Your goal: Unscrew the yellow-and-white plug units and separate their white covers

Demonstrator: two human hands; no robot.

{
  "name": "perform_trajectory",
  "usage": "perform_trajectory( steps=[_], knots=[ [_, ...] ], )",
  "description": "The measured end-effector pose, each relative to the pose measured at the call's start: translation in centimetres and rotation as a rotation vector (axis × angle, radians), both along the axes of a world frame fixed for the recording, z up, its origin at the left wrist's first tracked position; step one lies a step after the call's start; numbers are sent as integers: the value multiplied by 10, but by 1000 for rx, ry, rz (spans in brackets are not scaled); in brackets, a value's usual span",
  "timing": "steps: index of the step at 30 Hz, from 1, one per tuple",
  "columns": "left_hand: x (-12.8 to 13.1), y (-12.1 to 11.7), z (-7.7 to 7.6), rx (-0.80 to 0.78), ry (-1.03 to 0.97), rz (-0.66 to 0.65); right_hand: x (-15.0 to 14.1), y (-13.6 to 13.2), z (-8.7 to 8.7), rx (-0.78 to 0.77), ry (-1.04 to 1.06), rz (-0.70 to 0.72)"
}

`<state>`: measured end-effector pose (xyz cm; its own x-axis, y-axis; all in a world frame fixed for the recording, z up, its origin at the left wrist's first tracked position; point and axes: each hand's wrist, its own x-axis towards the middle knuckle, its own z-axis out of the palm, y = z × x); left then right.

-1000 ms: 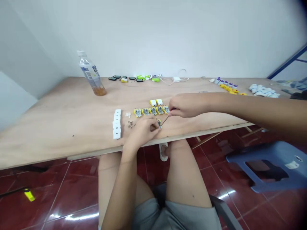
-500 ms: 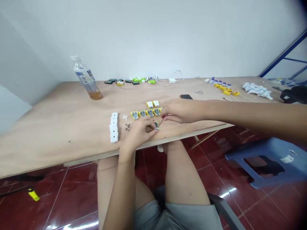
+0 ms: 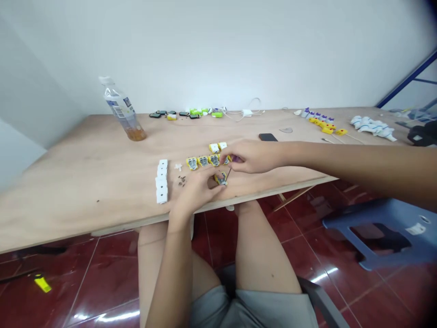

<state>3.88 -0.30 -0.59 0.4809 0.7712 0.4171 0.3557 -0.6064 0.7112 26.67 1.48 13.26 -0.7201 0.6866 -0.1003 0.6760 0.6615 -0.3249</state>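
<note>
Near the table's front edge my left hand (image 3: 201, 187) pinches a small yellow and grey plastic housing (image 3: 221, 178) between thumb and fingers, against the tabletop. My right hand (image 3: 246, 157) is closed round a screwdriver (image 3: 229, 173), whose thin shaft slants down to the right side of that housing. Just beyond, a row of similar yellow housings with grey insides (image 3: 203, 161) lies open side up, its right end partly behind my right hand. Two white-topped yellow pieces (image 3: 214, 148) sit behind the row. Several tiny screws (image 3: 182, 181) are scattered left of my left hand.
White square covers (image 3: 162, 182) form a column on the left, beside small clear pieces (image 3: 178, 167). A bottle (image 3: 124, 111) stands farther back. A dark flat object (image 3: 268, 137) lies beyond my right arm. Yellow parts (image 3: 322, 124) and a white bundle (image 3: 372, 126) lie far right.
My right hand has shifted slightly, with the screwdriver now more upright at the housing. More of the housing shows between my left fingers. The camera view has moved a little.
</note>
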Motion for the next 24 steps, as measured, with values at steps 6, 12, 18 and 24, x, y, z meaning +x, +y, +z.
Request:
perform_trajectory(
  steps=[6,12,18,24],
  knots=[
    [1,0,2,-19,-19,-20,3,4,-6,16,52,-9],
    [1,-2,4,-9,-20,-19,0,6,-9,23,68,12],
    [1,-2,3,-15,-43,-22,1,7,-8,21,45,6],
    [1,-2,3,-13,-17,-4,3,2,-5,44,43,-41]
  ],
)
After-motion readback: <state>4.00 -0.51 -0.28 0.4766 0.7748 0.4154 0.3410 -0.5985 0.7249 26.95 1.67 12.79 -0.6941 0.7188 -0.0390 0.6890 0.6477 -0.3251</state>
